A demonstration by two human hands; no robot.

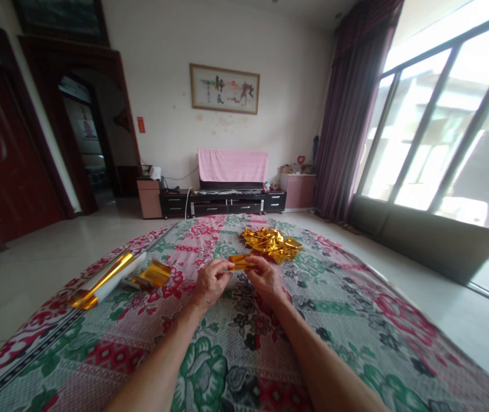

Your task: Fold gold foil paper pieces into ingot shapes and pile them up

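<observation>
Between my two hands is a small folded strip of gold foil paper, held level above the patterned cloth. My left hand pinches its left end between thumb and fingers. At the other end, my right hand has its fingers closed on the strip. Just beyond lies a heap of folded gold foil pieces. Over to the left rest a loosely rolled gold foil sheet with a pale underside and a smaller curled stack of gold foil.
A flowered red, green and grey cloth covers the broad surface under my arms. Farther off, a low black cabinet stands by the wall, with a pink towel draped over something on it. Tall windows are on the right.
</observation>
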